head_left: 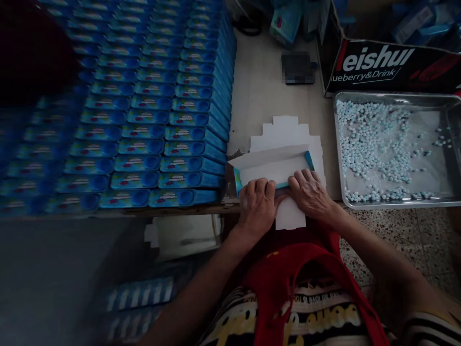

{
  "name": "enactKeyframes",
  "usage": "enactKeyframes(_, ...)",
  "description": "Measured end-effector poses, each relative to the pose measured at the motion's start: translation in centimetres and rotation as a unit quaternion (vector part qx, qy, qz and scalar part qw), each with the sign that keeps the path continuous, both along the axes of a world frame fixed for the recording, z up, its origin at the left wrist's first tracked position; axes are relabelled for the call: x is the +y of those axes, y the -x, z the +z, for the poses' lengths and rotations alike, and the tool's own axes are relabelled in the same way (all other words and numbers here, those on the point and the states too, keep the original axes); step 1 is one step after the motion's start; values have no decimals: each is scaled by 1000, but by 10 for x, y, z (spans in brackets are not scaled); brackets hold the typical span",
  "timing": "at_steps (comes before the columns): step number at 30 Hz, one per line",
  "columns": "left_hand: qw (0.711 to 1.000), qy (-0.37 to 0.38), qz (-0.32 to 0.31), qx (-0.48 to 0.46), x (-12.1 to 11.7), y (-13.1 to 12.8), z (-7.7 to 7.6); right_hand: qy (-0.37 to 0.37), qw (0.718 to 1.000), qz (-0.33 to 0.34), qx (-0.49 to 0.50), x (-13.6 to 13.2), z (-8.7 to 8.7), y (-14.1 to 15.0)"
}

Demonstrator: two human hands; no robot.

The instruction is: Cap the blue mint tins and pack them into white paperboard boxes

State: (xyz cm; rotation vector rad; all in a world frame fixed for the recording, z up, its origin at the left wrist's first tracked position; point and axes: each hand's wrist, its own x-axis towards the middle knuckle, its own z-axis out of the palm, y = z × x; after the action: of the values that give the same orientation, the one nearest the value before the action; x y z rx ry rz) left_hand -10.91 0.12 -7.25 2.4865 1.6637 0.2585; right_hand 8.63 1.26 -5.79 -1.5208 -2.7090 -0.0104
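Note:
A partly folded cardboard box point(273, 166) with a white inside and a blue outside lies at the table's front edge. My left hand point(256, 204) grips its near wall at the left, fingers curled over the edge. My right hand point(308, 192) holds the same wall farther right, its fingers also bent over the rim. The box's long far flap stands raised, and I see nothing inside. Beneath it lies a flat white cardboard blank point(288, 129) with stepped edges. Part of a white flap point(290, 215) hangs below my hands, over the front edge.
Rows of stacked blue boxes point(187, 134) fill the table's left. At right is a metal tray point(396, 204) of small pale-blue pellets point(363, 144), before a black carton point(382, 72). A dark, blurred-out object point(298, 67) lies at the back. A dark shape point(32, 53) covers the upper left.

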Motion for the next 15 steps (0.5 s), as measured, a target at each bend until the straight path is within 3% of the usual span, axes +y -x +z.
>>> enactKeyframes(3, 999, 14, 1, 30, 13, 2, 5, 8, 1000, -7, -5, 5, 3, 4)
enactKeyframes(10, 995, 67, -71, 16, 30, 18, 9, 93, 994, -55, -13, 6, 7, 22)
enactKeyframes(13, 984, 103, -141, 15, 41, 26, 18, 181, 981, -73, -8, 4, 32, 17)
enactKeyframes(15, 968, 113, -224, 27, 53, 30, 29, 270, 962, -24, 42, 4, 63, 2)
